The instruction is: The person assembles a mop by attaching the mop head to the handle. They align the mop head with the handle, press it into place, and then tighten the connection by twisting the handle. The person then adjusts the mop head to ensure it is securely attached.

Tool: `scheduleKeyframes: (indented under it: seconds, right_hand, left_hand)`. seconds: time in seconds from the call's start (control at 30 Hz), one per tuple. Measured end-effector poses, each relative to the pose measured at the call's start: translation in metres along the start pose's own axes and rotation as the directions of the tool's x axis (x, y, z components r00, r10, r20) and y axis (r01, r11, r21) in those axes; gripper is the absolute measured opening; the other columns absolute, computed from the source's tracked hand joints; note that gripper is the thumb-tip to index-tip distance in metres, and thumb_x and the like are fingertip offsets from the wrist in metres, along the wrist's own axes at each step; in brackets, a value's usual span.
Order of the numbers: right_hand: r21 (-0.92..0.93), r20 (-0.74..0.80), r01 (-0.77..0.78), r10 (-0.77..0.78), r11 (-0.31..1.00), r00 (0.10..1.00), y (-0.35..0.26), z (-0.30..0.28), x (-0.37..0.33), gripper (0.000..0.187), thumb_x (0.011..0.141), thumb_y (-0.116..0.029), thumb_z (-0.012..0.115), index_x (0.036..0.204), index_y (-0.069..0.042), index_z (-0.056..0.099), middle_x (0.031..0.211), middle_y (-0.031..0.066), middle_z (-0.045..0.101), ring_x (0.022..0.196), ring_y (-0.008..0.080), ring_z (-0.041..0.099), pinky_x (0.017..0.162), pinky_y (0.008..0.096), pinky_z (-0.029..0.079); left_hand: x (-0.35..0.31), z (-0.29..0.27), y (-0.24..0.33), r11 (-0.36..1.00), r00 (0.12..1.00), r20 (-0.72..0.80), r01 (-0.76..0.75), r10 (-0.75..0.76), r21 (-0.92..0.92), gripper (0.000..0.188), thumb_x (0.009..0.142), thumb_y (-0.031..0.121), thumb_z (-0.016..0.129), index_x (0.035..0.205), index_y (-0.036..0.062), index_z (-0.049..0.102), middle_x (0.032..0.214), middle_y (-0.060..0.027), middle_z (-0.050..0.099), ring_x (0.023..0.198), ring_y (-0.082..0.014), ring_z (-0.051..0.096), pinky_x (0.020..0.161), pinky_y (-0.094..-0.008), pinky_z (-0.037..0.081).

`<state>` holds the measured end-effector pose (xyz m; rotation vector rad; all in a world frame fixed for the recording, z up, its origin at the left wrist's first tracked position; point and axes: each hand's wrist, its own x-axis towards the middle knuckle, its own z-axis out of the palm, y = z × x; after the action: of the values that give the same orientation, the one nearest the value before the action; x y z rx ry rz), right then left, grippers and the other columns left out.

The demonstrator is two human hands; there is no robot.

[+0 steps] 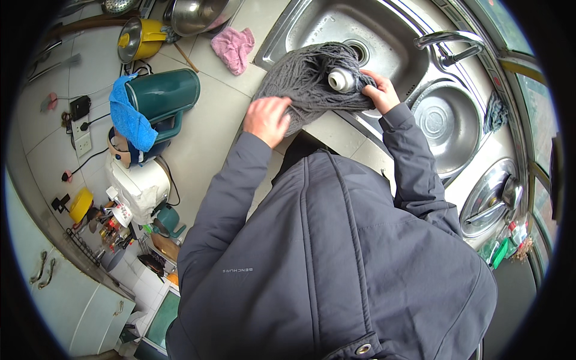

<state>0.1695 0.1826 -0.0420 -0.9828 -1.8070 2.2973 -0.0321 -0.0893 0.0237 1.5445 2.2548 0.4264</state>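
A grey string mop head (300,78) lies over the near edge of the steel sink (390,36), its strands spilling toward me and to the left. From its right part a white plastic socket (341,80) points up, with no pole in it. My right hand (382,93) grips the strands just right of that socket, thumb and fingers closed on them. At the left side of the mop head is my left hand (267,120), smeared by motion and touching or just above the strands. Its fingertips are too blurred to read.
A chrome faucet (450,45) and a round basin (447,117) stand to the right. A pink cloth (233,50) lies on the counter left of the sink. Farther left are a green kettle (165,96) with a blue towel (129,114) and a yellow pot (139,39).
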Motion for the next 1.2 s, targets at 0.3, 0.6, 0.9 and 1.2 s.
scheduleKeyframes:
  seconds: [0.3,0.6,0.9,1.2]
  right_hand:
    - [0.035,-0.080,0.001,0.001,0.999,0.997,0.013,0.009,-0.006,0.051,0.084,-0.005,0.058,0.134,0.004,0.060,0.115,0.0071,0.068,0.103,0.0130,0.061,0.095,0.0257,0.047]
    - [0.006,-0.097,0.055,-0.054,0.998,0.994,0.019,0.007,-0.005,0.052,0.084,-0.005,0.059,0.135,0.004,0.059,0.114,0.0079,0.069,0.103,0.0140,0.062,0.094,0.0266,0.048]
    - [0.040,-0.125,0.081,-0.075,0.996,0.989,0.031,0.008,-0.010,0.054,0.084,-0.003,0.058,0.137,0.002,0.058,0.109,0.0044,0.068,0.096,0.0113,0.061,0.090,0.0244,0.048]
    - [0.046,-0.111,0.093,-0.088,0.995,0.990,0.033,0.007,-0.012,0.054,0.085,-0.004,0.058,0.138,0.002,0.058,0.109,0.0064,0.069,0.095,0.0120,0.063,0.089,0.0256,0.050]
  left_hand:
    - [-0.003,0.013,-0.005,0.980,0.993,-0.035,0.120,-0.116,0.158,0.081,0.079,0.042,0.079,0.149,0.0147,0.047,0.120,-0.0094,0.058,0.116,-0.0306,0.055,0.114,-0.0560,0.033]
    - [-0.014,0.019,0.029,0.996,0.992,-0.119,-0.036,0.046,0.085,0.027,0.072,0.019,0.080,0.096,0.0143,0.070,0.121,-0.0097,0.062,0.126,-0.0336,0.052,0.112,-0.0538,0.036]
    - [-0.055,0.028,0.047,0.991,0.990,-0.058,-0.130,0.128,-0.038,0.028,0.080,0.018,0.073,0.106,0.0091,0.064,0.107,-0.0076,0.068,0.113,-0.0269,0.063,0.110,-0.0475,0.043]
    - [-0.048,0.037,0.058,0.972,0.931,-0.287,0.236,-0.224,0.006,0.052,0.079,0.021,0.078,0.126,0.0052,0.063,0.124,-0.0115,0.059,0.118,-0.0335,0.054,0.099,-0.0453,0.044]
